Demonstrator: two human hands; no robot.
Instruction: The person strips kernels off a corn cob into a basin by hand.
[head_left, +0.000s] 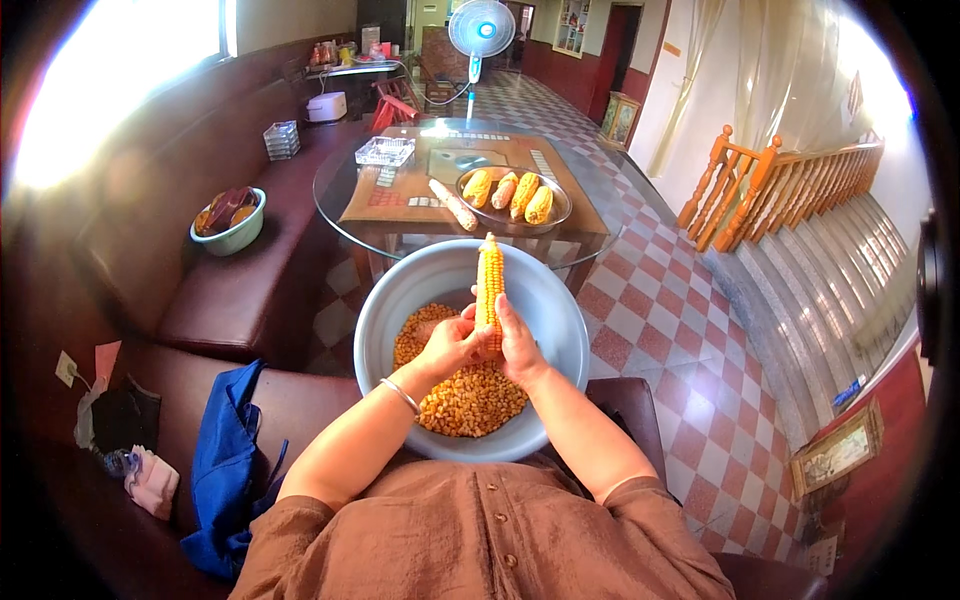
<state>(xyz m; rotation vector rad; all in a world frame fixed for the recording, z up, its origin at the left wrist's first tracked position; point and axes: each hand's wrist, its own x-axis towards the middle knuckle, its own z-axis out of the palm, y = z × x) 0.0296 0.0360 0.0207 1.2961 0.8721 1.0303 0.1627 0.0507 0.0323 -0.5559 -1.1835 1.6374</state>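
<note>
An ear of dried corn (490, 289) stands nearly upright between my two hands, its tip pointing away from me. My left hand (454, 345) grips its lower left side, with the thumb on the kernels. My right hand (517, 343) wraps the lower right side. Both hands are over a large light-blue plastic basin (556, 315), which holds a heap of loose corn kernels (469, 405). Beyond it, a metal dish (562, 211) with several corn ears (524, 195) sits on the glass-topped table. A mostly bare corn cob (453, 205) lies left of the dish.
The round glass table (330, 196) also bears a glass ashtray (385, 151). On the brown bench at left are a green bowl (238, 237) and stacked glass trays (281, 140). Blue cloth (225, 450) lies at near left. A fan (481, 30) stands behind the table.
</note>
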